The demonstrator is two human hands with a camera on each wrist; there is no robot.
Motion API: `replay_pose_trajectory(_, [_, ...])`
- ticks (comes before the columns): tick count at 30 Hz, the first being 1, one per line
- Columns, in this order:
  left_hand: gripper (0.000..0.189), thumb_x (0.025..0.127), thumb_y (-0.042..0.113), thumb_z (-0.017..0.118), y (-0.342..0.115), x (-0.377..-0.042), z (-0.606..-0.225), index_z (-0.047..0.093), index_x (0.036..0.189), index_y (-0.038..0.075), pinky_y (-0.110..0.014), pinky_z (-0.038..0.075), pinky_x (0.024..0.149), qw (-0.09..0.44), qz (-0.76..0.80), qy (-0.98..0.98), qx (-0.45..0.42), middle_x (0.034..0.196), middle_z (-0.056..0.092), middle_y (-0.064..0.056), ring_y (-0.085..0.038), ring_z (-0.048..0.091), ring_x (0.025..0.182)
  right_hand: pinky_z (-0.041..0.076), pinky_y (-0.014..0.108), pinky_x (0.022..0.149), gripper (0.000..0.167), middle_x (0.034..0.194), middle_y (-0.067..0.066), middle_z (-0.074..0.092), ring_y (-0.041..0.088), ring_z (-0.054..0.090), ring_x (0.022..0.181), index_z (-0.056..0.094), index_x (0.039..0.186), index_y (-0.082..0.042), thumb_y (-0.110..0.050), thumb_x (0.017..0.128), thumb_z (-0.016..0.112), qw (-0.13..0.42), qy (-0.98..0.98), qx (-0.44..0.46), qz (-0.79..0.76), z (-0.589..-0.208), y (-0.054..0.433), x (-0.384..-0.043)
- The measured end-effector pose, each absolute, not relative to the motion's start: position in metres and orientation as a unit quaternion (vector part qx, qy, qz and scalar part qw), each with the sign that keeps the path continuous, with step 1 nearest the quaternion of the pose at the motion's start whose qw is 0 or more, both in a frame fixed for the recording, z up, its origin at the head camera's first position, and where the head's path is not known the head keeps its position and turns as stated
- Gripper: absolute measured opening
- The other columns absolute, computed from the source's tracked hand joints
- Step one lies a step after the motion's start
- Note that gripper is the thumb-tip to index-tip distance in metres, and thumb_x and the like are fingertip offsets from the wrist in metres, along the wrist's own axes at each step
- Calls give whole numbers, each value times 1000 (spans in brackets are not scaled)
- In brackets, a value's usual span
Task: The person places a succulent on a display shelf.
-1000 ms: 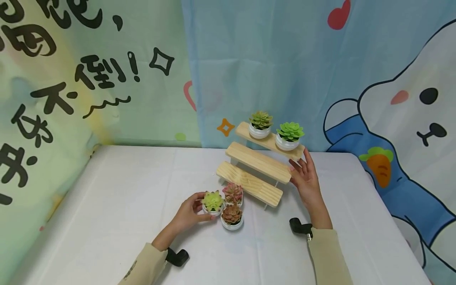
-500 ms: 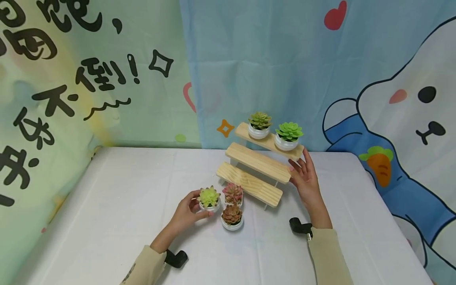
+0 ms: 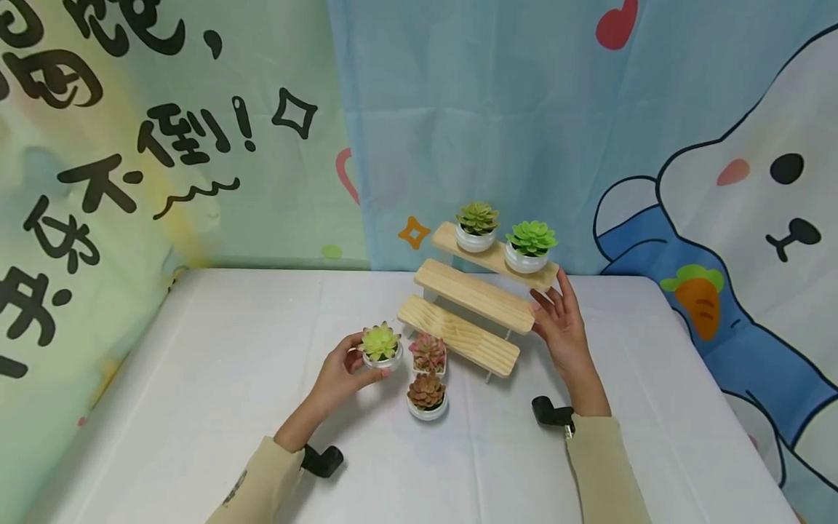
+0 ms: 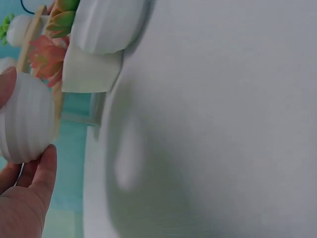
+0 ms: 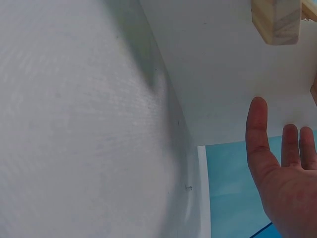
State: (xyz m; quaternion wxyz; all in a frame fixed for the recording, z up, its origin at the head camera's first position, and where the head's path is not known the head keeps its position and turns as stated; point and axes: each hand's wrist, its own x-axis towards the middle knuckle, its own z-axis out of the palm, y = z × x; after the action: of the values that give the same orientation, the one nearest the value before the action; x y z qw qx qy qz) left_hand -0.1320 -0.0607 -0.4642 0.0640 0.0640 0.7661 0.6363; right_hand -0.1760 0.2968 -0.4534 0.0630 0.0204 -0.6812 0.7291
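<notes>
My left hand (image 3: 335, 380) pinches a yellow-green potted succulent (image 3: 381, 345) by its white pot, thumb in front and fingers behind. In the left wrist view the ribbed pot (image 4: 30, 119) hangs above the cloth, its shadow below. Just right of it sit a pink succulent (image 3: 429, 354) and a brown succulent (image 3: 426, 393), both in white pots. My right hand (image 3: 564, 333) rests along the right side of a three-tier wooden stand (image 3: 474, 295). In the right wrist view its fingers (image 5: 257, 124) extend against the stand's white side panel (image 5: 218, 89).
On the stand's top tier are an olive-green succulent (image 3: 476, 220) and a bright green succulent (image 3: 532, 239). The two lower tiers show bare wood. A white cloth covers the table (image 3: 196, 407), and printed curtains (image 3: 497, 109) hang behind it.
My left hand has lifted the yellow-green succulent and carried it slightly left and away from me, apart from the pink and brown ones. The right hand and the stand hold still.
</notes>
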Motion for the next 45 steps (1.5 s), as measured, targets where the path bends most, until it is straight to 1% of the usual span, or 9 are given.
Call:
replay_pose_trajectory(9, [70, 80, 0, 78, -55, -143, -449, 42, 139, -8, -40, 49, 99, 64, 639, 763, 75, 127, 54, -23, -31, 58, 114, 51, 17, 80, 73, 150, 3, 31, 25, 30, 142, 11, 157, -39, -11, 103, 50, 62, -679, 20, 732, -453, 297, -175])
replay_pose_trajectory(15, [69, 80, -2, 78, -49, -147, -443, 42, 139, -6, -44, 48, 100, 70, 644, 757, 90, 128, 53, -23, -35, 57, 118, 51, 17, 81, 72, 145, -4, 35, 26, 30, 141, 11, 158, -35, -8, 102, 49, 71, -669, 41, 739, -453, 298, -175])
replay_pose_trajectory(18, [68, 80, -3, 77, -45, -150, -439, 42, 139, -7, -44, 48, 99, 66, 643, 756, 100, 127, 54, -24, -36, 58, 118, 51, 17, 80, 72, 144, -5, 36, 26, 30, 140, 11, 158, -35, -9, 102, 50, 71, -666, 46, 741, -453, 297, -175])
replay_pose_trajectory(23, [68, 81, -1, 77, -34, -157, -431, 42, 140, -7, -39, 48, 100, 65, 641, 756, 117, 131, 52, -23, -35, 56, 120, 51, 17, 80, 72, 145, -4, 35, 25, 30, 141, 11, 157, -36, -10, 102, 50, 71, -669, 42, 739, -452, 299, -175])
replay_pose_trajectory(28, [68, 83, -1, 75, -24, -165, -421, 41, 141, -6, -39, 46, 102, 73, 641, 754, 127, 134, 49, -24, -36, 54, 124, 51, 17, 79, 72, 141, -7, 37, 19, 34, 137, 12, 157, -35, -8, 102, 50, 69, -664, 40, 743, -453, 299, -176])
replay_pose_trajectory(31, [69, 83, -2, 74, -19, -168, -418, 39, 142, -7, -41, 47, 101, 80, 643, 750, 134, 134, 49, -24, -36, 54, 123, 51, 17, 80, 73, 141, -8, 37, 21, 33, 138, 12, 158, -35, -8, 102, 50, 67, -664, 42, 744, -454, 298, -176])
replay_pose_trajectory(35, [68, 84, -1, 74, -14, -171, -413, 39, 142, -6, -42, 48, 99, 84, 637, 753, 143, 129, 52, -24, -35, 56, 120, 51, 17, 81, 72, 142, -6, 36, 30, 27, 142, 10, 157, -36, -10, 103, 50, 65, -668, 42, 740, -455, 297, -176])
replay_pose_trajectory(38, [66, 84, 1, 74, -10, -173, -409, 40, 141, -6, -42, 48, 100, 83, 629, 758, 152, 129, 53, -23, -35, 56, 120, 51, 17, 80, 72, 144, -5, 35, 33, 25, 143, 10, 157, -36, -10, 103, 49, 64, -671, 37, 738, -455, 296, -175])
replay_pose_trajectory(45, [66, 84, 0, 73, 6, -180, -400, 40, 141, -7, -40, 49, 99, 86, 633, 749, 176, 133, 50, -24, -36, 56, 119, 50, 18, 81, 72, 148, 1, 33, 33, 25, 143, 10, 157, -37, -11, 103, 49, 63, -676, 30, 734, -451, 297, -174])
